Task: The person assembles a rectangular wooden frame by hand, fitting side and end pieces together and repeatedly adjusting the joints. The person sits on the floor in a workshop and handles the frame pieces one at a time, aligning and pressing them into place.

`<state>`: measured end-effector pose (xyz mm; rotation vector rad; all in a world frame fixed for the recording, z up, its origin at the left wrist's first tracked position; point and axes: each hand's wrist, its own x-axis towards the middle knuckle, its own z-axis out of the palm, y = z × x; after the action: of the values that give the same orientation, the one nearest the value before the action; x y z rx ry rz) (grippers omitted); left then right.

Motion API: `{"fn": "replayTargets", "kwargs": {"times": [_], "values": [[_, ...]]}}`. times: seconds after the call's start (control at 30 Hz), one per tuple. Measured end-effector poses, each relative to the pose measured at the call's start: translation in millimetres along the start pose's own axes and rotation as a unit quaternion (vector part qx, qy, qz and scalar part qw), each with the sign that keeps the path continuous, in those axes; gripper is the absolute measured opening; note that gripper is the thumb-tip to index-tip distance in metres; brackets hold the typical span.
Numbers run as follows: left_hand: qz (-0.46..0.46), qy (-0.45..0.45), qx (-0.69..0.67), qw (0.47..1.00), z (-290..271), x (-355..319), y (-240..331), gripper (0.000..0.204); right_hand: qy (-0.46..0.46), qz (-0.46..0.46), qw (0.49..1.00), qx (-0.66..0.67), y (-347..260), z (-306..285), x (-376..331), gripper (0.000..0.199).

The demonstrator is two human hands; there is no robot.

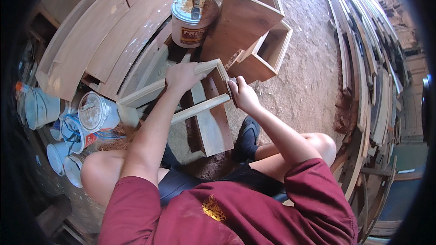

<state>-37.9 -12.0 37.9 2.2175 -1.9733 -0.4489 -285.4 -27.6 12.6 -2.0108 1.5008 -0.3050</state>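
Note:
An open wooden drawer frame (200, 110) of pale boards stands tilted between my knees. My left hand (180, 78) is wrapped over its upper rail, near the far corner. At the frame's right side, my right hand (245, 96) is closed on a thin brown pad (232, 91) that looks like folded sandpaper. The pad lies against the outer face of the side board (219, 109). My right palm and part of the pad are hidden by my fingers.
A white bucket (182, 36) with a putty knife (196, 7) on its lid stands beyond the frame. Wooden boxes (243, 22) stand beside it. Long curved panels (86, 41) and several buckets (97, 111) sit on the left. Stacked planks (359, 63) line the right.

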Motion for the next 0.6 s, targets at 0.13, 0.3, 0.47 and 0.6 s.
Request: {"fn": "replayTargets", "kwargs": {"times": [0.13, 0.3, 0.47, 0.6], "values": [[0.003, 0.005, -0.019, 1.000, 3.0, -1.2, -6.0, 0.047, -0.019, 0.013, 0.998, 0.052, -15.8, 0.7, 5.2, 0.043], [-0.001, 0.001, -0.021, 1.000, -0.2, -5.2, -4.5, 0.043, -0.020, -0.036, 0.999, 0.022, -6.0, 6.4, 28.6, 0.046], [0.001, -0.008, -0.016, 1.000, 2.6, -1.6, -7.1, 0.044, -0.025, -0.002, 1.000, -0.001, -12.0, 14.6, 82.3, 0.056], [0.017, -0.002, -0.011, 1.000, -0.3, -0.2, -9.1, 0.047, 0.027, -0.008, 1.000, -0.014, -28.9, 16.4, 104.6, 0.060]]}}
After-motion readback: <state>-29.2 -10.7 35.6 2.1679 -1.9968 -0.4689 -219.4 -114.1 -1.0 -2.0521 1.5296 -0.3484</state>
